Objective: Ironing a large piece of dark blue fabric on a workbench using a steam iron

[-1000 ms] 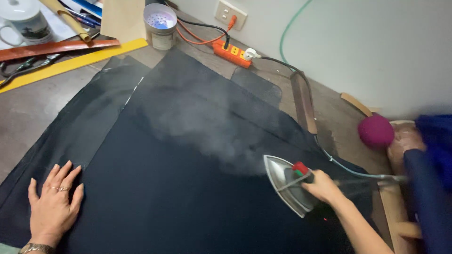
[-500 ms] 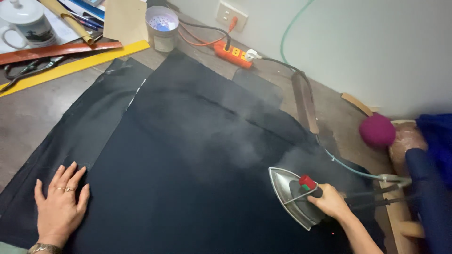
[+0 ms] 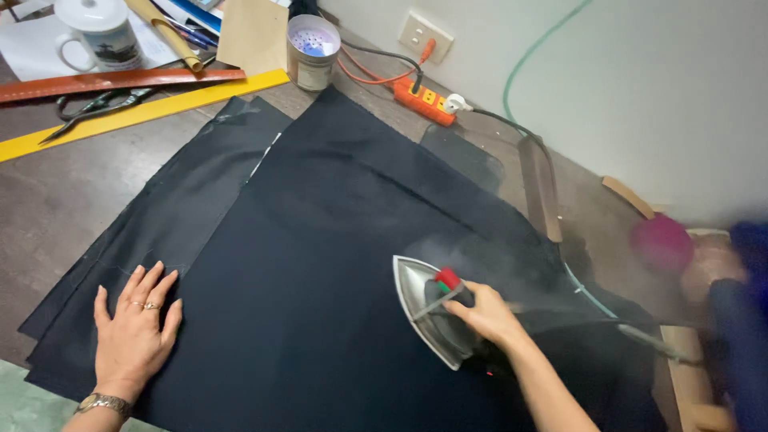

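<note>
The iron (image 3: 432, 320) sits on the fabric (image 3: 320, 264) at four o'clock. The left hand (image 3: 134, 336) lies flat at eight o'clock, the mug (image 3: 100, 34) on the tabletop (image 3: 56, 200) at eleven.

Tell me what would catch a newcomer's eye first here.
The silver steam iron, gripped by the right hand, puffs steam over the wide black cloth mid-table. The left hand lies flat on the cloth's near-left edge. Far left, a long yellow ruler stands out.
</note>
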